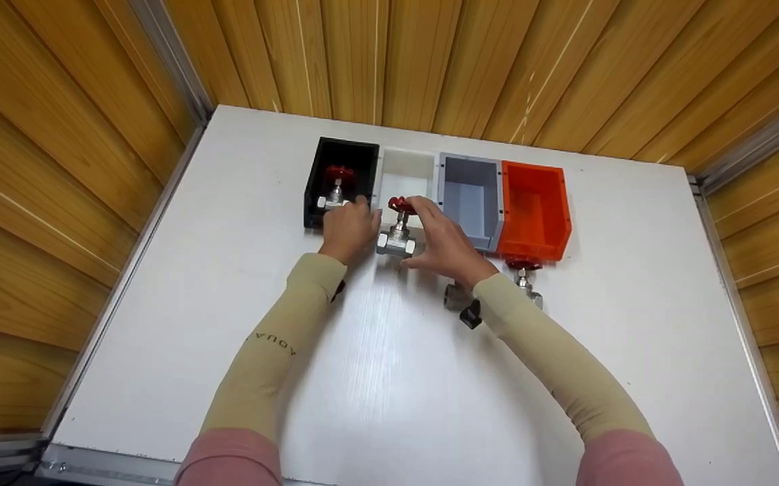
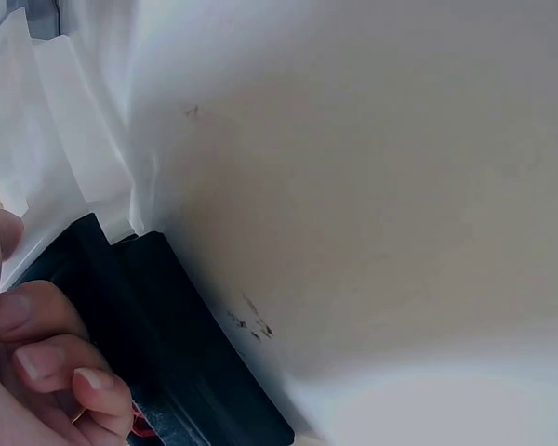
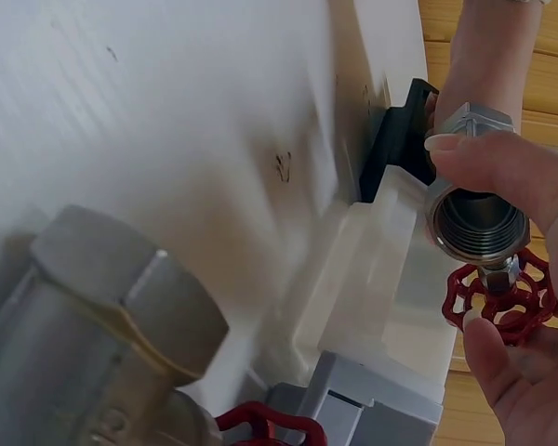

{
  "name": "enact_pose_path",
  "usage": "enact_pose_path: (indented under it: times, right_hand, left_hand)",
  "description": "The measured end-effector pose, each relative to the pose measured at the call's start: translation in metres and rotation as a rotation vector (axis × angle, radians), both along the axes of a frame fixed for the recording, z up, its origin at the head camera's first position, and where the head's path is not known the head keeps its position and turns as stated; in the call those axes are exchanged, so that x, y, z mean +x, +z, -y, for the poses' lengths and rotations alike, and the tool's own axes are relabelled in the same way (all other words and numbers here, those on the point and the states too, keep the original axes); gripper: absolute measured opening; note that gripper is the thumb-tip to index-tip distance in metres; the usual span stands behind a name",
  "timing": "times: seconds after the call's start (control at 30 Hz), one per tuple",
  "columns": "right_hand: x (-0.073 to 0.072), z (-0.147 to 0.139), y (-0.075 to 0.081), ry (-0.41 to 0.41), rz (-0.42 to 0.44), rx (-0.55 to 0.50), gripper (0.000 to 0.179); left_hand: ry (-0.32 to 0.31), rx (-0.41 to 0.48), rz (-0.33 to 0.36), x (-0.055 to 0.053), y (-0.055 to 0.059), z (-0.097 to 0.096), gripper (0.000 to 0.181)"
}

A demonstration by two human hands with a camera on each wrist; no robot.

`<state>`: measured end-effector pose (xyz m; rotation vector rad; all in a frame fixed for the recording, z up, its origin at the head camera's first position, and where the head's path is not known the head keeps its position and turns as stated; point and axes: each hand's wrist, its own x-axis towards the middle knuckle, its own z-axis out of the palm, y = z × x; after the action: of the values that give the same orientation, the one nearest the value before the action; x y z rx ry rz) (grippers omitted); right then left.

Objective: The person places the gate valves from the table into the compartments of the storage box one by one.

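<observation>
My right hand [image 1: 447, 243] holds a metal valve [image 1: 396, 243] with a red handwheel, just before the white bin [image 1: 410, 165]. In the right wrist view the thumb lies on the body of this valve [image 3: 474, 223], and fingers are at its wheel [image 3: 507, 311]. My left hand [image 1: 350, 229] is at the front of the black bin [image 1: 314, 182], beside another red-wheeled valve [image 1: 337, 192] inside it. In the left wrist view my left hand's fingers [image 2: 60, 358] are loosely curled before the black bin's wall [image 2: 167, 344], with nothing visible in them.
A grey-blue bin [image 1: 470, 175] and an orange bin [image 1: 534, 202] continue the row rightward. One valve [image 1: 528, 287] stands before the orange bin; another [image 1: 455, 297] is partly hidden under my right wrist. Wood-patterned walls [image 1: 457, 67] surround the white table [image 1: 362, 405].
</observation>
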<state>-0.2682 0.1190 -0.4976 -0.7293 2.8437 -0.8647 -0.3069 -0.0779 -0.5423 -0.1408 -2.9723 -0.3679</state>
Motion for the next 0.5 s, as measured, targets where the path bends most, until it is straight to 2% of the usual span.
enact_pose_path:
  times: [0.37,0.5]
  right_hand:
    - [-0.019,-0.001,0.005,-0.022,-0.033,0.020,0.111]
    - [-0.025,-0.001,0.006,-0.029,-0.019,0.013,0.112]
  left_hand:
    - [-0.017,0.010,-0.001,0.002,-0.001,0.000,0.044]
    - [-0.029,0.007,0.002,0.004,0.000,0.000,0.045]
